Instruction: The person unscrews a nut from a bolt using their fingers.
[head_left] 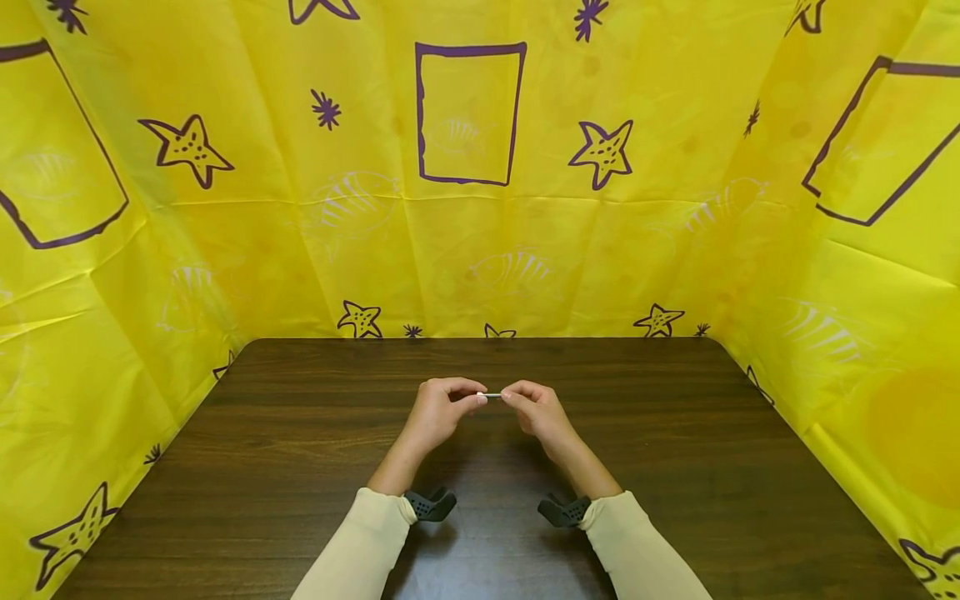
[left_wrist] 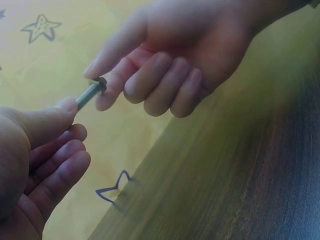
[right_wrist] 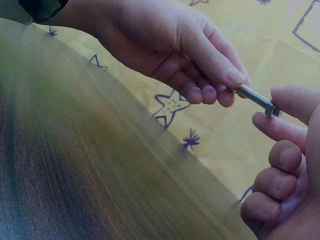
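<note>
A small metal bolt [right_wrist: 255,97] with a threaded shank is held level between the two hands, above the table. My left hand [head_left: 437,410] pinches one end of it between thumb and forefinger, which hide that end. At the other end a wider hex-shaped piece [left_wrist: 102,85] shows, and I cannot tell whether it is the bolt's head or a nut. The thumb and forefinger of my right hand [head_left: 542,412] pinch the bolt at this hex end. In the right wrist view the right hand's other fingers are curled in toward the palm.
Under the hands lies a dark wood-grain table [head_left: 300,433]. A yellow cloth [head_left: 465,250] with purple starfish drawings rises behind it and along both sides. Dark bands [head_left: 431,504] sit on both wrists at the sleeve cuffs.
</note>
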